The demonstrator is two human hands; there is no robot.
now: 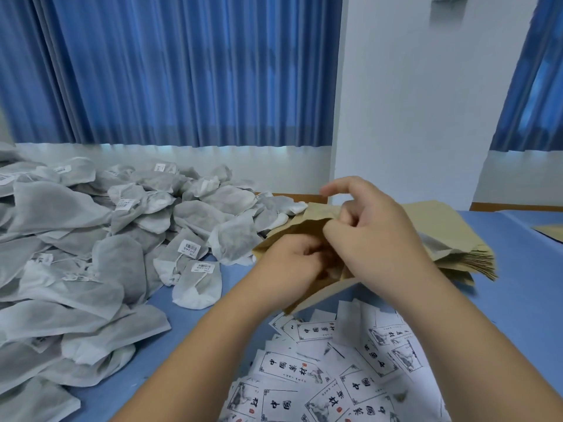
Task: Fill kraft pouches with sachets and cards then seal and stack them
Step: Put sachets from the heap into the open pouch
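A person's two bare forearms reach forward over a table covered in a blue cloth (518, 300). Both hands meet at one brown kraft paper pouch (316, 295), which is held up off the table, tilted, above the cards and in front of the pouch stack.

The left hand (292, 257) has its fingers curled onto the near side of the pouch by its opening. The right hand (371, 229) pinches the pouch's upper edge with curled fingers, while its index finger sticks up free. Whether anything is inside the pouch cannot be seen.

Just behind the hands, to the right, lies a thick stack of flat kraft pouches (457, 242). To the left, a big loose heap of grey-white fabric sachets (91, 239) covers much of the table; some carry small white barcode labels.

Near the bottom, beneath the forearms, is a scattered spread of white paper cards (335, 376) printed with black Chinese characters and ink drawings. Beyond the table hang pleated blue curtains (182, 71) beside a white wall (411, 102).
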